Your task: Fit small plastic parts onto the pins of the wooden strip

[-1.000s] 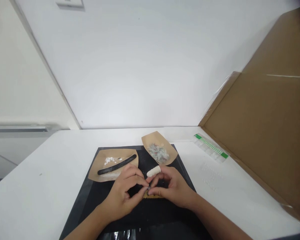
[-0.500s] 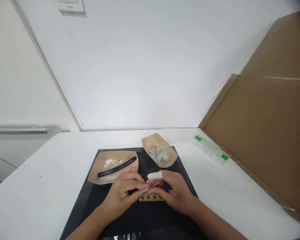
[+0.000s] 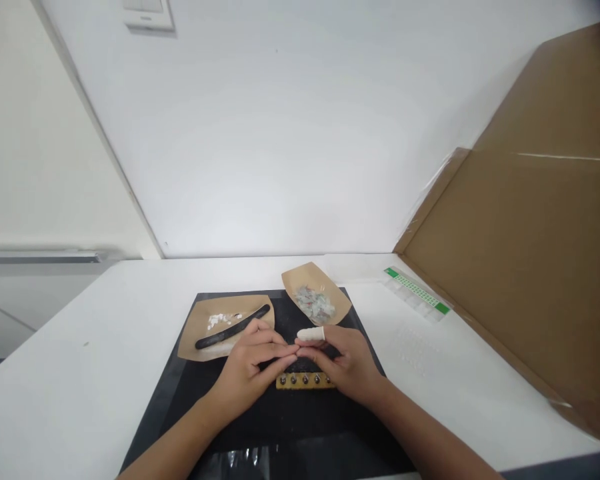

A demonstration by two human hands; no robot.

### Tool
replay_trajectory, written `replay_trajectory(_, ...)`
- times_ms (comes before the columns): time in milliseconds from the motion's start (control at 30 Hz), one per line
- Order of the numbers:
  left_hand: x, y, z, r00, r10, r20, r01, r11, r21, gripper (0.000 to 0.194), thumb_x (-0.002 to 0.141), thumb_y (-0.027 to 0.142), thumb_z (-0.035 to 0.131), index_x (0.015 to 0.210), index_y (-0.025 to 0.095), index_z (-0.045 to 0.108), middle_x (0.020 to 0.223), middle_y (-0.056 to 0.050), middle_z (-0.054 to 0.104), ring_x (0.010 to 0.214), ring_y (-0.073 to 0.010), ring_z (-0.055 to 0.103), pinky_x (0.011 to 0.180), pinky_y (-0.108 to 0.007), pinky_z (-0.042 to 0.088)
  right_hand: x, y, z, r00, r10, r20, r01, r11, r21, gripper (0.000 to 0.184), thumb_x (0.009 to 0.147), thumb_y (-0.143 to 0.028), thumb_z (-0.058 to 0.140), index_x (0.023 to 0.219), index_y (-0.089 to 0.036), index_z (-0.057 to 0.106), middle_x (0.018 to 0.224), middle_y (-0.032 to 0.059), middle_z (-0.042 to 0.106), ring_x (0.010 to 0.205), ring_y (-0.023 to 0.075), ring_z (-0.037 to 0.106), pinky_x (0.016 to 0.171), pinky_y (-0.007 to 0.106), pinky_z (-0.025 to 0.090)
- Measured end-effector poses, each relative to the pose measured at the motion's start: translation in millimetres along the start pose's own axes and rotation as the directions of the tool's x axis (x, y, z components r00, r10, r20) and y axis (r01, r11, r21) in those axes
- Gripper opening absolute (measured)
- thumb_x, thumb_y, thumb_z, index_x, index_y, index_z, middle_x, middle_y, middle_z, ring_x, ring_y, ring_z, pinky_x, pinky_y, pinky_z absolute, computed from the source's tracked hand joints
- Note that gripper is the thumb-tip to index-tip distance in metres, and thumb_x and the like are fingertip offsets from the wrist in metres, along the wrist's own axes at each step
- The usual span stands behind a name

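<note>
Above the black mat (image 3: 215,413), my left hand (image 3: 253,360) and my right hand (image 3: 343,363) meet at their fingertips. Both are closed in a pinch, and whatever lies between them is too small and covered to make out. A white finger cot (image 3: 311,334) covers one finger of my right hand. Just below the fingertips lies a yellow strip (image 3: 300,381) with a row of shiny round knobs; my right hand hides its right end. To the left, a brown paper tray (image 3: 195,327) holds a black nail file (image 3: 233,328) and small white pieces (image 3: 220,321).
Behind my right hand, a second brown paper tray (image 3: 300,273) holds a heap of translucent pieces (image 3: 314,303). A green-and-white labelled transparent packet (image 3: 417,291) lies on the white table (image 3: 75,387). Cardboard (image 3: 530,233) stands along the right side. Shiny plastic (image 3: 240,461) lies at the mat's front.
My joined hands have risen slightly away from the yellow strip, so more of its knobs show. The whole view has shifted a little. Both hands keep their pinch.
</note>
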State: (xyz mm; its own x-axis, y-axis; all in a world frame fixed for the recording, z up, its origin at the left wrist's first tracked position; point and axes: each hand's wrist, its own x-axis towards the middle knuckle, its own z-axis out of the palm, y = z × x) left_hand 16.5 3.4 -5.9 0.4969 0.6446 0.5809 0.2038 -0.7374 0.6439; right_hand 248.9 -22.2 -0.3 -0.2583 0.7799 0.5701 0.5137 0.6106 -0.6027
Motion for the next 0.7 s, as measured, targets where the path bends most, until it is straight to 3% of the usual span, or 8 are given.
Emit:
replay_trajectory(100,1,-1,0.9,0.998,0.052,-0.047,-0.048,0.995,0.084,0.018,0.096,0.025,0.073,0.113,0.027,0.08,0.088,-0.003,0.076,0.085,-0.0199,0.062,0.081,-0.037,0.048,-1,1,3,1.0,0.02,0.016,-0.02,0.999,-0.025,0.016,0.096,-0.035,0.074,0.108,-0.025,0.075,0.086,0.0028,0.079,0.075,0.0176,0.075,0.072,0.029,0.059)
replay_trajectory(267,-2,-4,2.5,0.993,0.115,-0.027,-0.107,0.969,0.222,0.02,0.099,0.023,0.068,0.116,0.025,0.077,0.089,-0.004,0.076,0.083,-0.0198,0.063,0.085,-0.039,0.049,1,6,6,0.997,-0.03,0.068,0.037,0.993,-0.11,0.012,0.101,-0.031,0.065,0.098,-0.022,0.072,0.081,0.0043,0.068,0.076,0.019,0.065,0.069,0.031,0.052)
replay_trajectory(433,-4,-10,1.0,0.993,0.061,-0.096,-0.012,0.896,0.445,0.027,0.104,0.031,0.058,0.126,0.022,0.072,0.094,-0.006,0.077,0.091,-0.0217,0.065,0.091,-0.04,0.052,6,10,4,0.994,-0.05,0.101,0.06,0.993,-0.104,0.012,0.103,-0.023,0.058,0.094,-0.022,0.066,0.089,0.0057,0.065,0.086,0.0212,0.062,0.076,0.034,0.051)
replay_trajectory(600,-3,-18,-34.4,0.983,-0.111,-0.149,0.181,0.752,0.633,0.032,0.105,0.032,0.05,0.123,0.019,0.073,0.108,-0.012,0.075,0.103,-0.0293,0.063,0.1,-0.049,0.047,10,10,-2,0.996,-0.044,0.083,0.052,0.994,-0.092,0.008,0.103,-0.022,0.057,0.099,-0.022,0.064,0.093,0.006,0.065,0.09,0.022,0.063,0.081,0.035,0.052)
replay_trajectory(700,1,-26,-62.0,0.958,-0.27,-0.097,0.251,0.623,0.741,0.03,0.098,0.034,0.056,0.111,0.018,0.079,0.101,-0.016,0.073,0.103,-0.0363,0.06,0.093,-0.052,0.049,10,12,-4,0.997,-0.025,0.077,0.036,0.989,-0.146,0.012,0.103,-0.025,0.057,0.092,-0.021,0.061,0.091,0.0061,0.063,0.086,0.0219,0.062,0.077,0.035,0.051)
